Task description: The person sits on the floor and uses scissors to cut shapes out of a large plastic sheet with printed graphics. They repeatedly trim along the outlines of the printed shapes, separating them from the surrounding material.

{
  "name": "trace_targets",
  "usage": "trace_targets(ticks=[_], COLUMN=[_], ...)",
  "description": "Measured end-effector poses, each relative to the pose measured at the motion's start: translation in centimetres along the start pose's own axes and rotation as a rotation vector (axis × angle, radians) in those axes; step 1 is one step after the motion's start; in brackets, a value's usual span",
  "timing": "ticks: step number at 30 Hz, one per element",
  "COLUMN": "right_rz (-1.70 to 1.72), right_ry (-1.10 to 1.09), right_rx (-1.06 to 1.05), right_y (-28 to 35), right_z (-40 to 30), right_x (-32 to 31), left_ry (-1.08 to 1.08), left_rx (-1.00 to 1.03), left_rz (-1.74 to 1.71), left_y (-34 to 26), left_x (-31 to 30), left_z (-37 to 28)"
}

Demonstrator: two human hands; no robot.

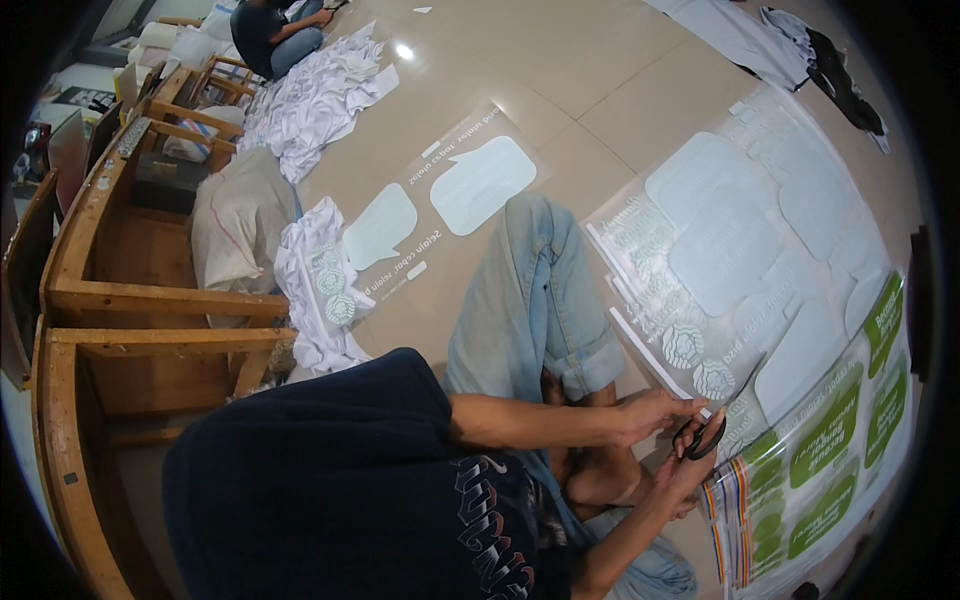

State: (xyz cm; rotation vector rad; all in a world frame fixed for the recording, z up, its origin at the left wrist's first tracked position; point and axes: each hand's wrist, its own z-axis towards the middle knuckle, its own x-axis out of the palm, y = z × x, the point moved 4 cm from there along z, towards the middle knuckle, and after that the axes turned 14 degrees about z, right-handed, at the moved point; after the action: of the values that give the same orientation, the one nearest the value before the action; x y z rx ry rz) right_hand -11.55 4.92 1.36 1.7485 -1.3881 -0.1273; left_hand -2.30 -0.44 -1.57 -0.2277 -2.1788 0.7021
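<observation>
My left hand (652, 417) pinches the near edge of a transparent film sheet (739, 330) printed with pale speech bubbles and mirrored lettering. In my right hand (686, 466) is a pair of scissors (721, 440) with black handles. Their blades point away from me over the film, and whether they touch it I cannot tell. Several such sheets seem to lie stacked on the floor there. Beside my right hand is a sheet with green printed bubbles (825, 427) and a striped, rainbow-coloured edge (739, 491).
A separate film piece (480, 187) with pale bubbles lies beyond my knee. White fabric (322, 97) is heaped near a seated person (274, 37). Wooden frames (172, 300) and a woven sack (244, 217) stand to my left. Dark cloth (844, 90) lies at the far edge.
</observation>
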Motion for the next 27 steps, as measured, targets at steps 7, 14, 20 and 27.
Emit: trace_targets(ticks=[7,14,20,27], right_rz=[-0.016,-0.05,-0.124,-0.07], right_ry=[0.005,0.012,-0.02,0.025], right_rx=[-0.064,-0.067,-0.07,-0.089], right_y=[0.9,1.3,2.2,2.7], right_z=[2.7,5.1,5.4,6.5], right_x=[1.0,1.0,3.0,4.2], left_ry=[0.018,0.062,0.026,0.082], left_rx=[0.094,0.166,0.176,0.233], left_rz=[0.063,0.097,0.107,0.119], left_y=[-0.7,-0.2,-0.8,-1.2], left_x=[0.1,0.0,0.1,0.3], left_z=[-0.3,0.2,-0.2,-0.3])
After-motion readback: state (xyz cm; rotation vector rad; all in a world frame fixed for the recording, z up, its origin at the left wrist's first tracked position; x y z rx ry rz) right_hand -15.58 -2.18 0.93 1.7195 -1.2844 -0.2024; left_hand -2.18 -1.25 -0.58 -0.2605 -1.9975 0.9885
